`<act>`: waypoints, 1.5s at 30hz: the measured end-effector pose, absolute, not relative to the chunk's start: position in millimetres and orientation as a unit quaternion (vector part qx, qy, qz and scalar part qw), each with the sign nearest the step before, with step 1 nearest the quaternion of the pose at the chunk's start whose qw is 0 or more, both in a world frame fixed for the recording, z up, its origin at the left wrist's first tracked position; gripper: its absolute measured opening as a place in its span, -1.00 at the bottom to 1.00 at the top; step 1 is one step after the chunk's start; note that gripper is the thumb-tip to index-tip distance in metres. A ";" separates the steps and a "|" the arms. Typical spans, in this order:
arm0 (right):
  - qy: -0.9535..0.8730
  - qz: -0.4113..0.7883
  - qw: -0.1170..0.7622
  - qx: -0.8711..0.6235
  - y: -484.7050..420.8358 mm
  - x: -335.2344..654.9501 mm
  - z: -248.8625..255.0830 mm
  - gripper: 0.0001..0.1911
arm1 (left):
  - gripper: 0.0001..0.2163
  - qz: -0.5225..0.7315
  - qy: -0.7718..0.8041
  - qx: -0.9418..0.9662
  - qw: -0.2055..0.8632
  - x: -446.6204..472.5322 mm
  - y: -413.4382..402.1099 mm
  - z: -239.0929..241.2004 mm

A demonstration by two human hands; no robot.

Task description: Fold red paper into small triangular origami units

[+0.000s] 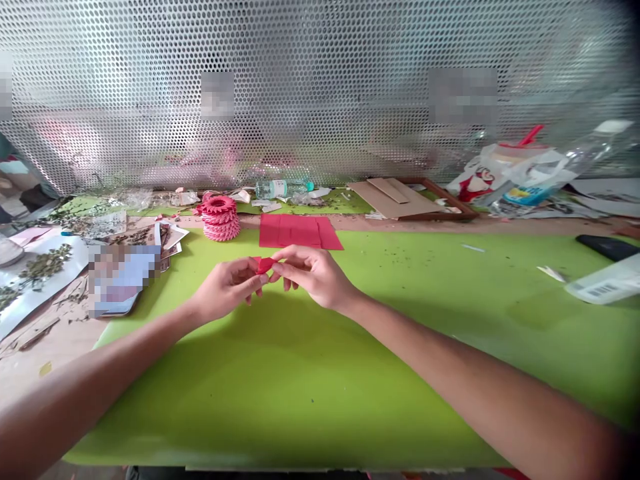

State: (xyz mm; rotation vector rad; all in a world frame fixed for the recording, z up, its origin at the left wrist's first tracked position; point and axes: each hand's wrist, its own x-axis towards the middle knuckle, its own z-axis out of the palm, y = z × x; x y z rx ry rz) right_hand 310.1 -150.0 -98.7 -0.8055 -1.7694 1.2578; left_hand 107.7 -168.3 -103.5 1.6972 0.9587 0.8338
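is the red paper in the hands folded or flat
Folded: the red paper piece pinched between the left hand and right hand forms a small, narrow pointed shape, not a flat sheet.

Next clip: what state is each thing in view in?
left hand: pinching the red piece
right hand: pinching the red piece
red piece: folded, held between both hands above the mat
red sheet: flat on the mat, creased
paper rings: stacked
water bottle: lying on its side, capped
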 end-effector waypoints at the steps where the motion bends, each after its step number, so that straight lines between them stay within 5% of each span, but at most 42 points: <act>1: -0.700 0.497 0.403 -0.317 -149.5 310.3 -97.7 -0.74 | -0.74 0.350 0.392 0.689 0.499 107.7 -168.4 -103.0; 11: -0.755 0.457 0.363 -0.299 -153.0 315.9 -90.6 -0.90 | -0.69 0.364 0.377 0.652 0.548 105.1 -164.5 -101.9; 19: -0.725 0.513 0.305 -0.344 -148.5 317.6 -95.1 -0.72 | -0.65 0.403 0.421 0.654 0.482 107.5 -166.5 -98.9; 25: -0.730 0.474 0.338 -0.359 -144.2 314.8 -102.6 -0.66 | -0.72 0.307 0.408 0.695 0.507 108.3 -166.8 -105.2; 45: -0.759 0.489 0.258 -0.344 -146.8 315.4 -97.6 -0.71 | -0.67 0.354 0.410 0.687 0.484 109.3 -169.2 -105.0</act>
